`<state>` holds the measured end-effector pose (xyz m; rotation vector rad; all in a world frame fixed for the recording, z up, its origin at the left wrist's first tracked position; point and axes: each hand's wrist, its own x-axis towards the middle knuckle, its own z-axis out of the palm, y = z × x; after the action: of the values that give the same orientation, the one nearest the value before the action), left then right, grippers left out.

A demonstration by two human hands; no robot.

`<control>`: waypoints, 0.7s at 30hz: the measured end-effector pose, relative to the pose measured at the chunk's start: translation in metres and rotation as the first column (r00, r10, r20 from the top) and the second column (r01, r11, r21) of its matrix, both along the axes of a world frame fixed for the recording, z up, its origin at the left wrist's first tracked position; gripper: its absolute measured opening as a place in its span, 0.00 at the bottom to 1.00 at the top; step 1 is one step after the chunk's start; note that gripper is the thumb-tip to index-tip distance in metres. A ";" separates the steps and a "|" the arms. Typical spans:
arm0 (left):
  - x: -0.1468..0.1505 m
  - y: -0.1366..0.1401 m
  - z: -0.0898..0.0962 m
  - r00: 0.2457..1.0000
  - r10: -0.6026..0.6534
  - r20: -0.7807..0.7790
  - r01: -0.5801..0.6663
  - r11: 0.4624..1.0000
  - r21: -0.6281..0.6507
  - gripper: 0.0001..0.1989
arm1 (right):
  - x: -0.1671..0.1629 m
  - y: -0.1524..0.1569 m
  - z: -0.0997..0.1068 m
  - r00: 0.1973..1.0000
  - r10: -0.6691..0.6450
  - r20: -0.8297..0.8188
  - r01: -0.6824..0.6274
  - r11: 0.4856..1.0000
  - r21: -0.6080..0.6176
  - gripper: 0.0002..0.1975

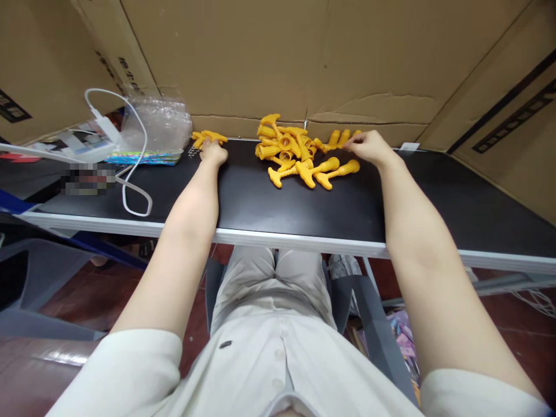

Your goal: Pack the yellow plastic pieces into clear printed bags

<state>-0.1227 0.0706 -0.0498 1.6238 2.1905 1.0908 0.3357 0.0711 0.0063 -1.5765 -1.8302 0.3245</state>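
My left hand reaches to the back of the table, its fingers closed on yellow corkscrew handles. Bare metal spirals poke out just left of it. My right hand is at the right end of the yellow parts, fingertips pinched together at a yellow plastic sleeve; the contact is small and partly hidden. More sleeves stand in a row beside those fingertips. Between my hands lies a heap of yellow parts. In front of it, several yellow corkscrews with T-shaped handles lie flat.
Cardboard walls rise behind the black table. To the left are a clear plastic bag, colourful flat packets and a looped white cable. A small white piece sits at the back right. A metal edge runs along the front.
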 end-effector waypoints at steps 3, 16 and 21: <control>-0.004 0.004 -0.001 0.999 -0.011 -0.032 0.011 1.000 -0.001 0.46 | -0.015 -0.017 0.022 0.946 0.233 0.223 -0.186 0.959 -0.214 0.15; 0.014 -0.001 0.017 0.973 0.029 -0.230 0.004 0.990 0.141 0.44 | -0.046 -0.029 0.032 0.744 0.419 0.520 -0.266 0.900 -0.345 0.29; 0.068 -0.039 0.060 0.910 -0.144 -0.388 0.278 0.907 0.315 0.33 | -0.051 -0.044 0.042 0.834 0.331 0.441 -0.284 0.944 -0.171 0.32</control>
<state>-0.0550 0.0314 0.0099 2.3311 2.0170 1.2766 0.2849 0.0274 0.0486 -1.5104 -2.4898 0.1892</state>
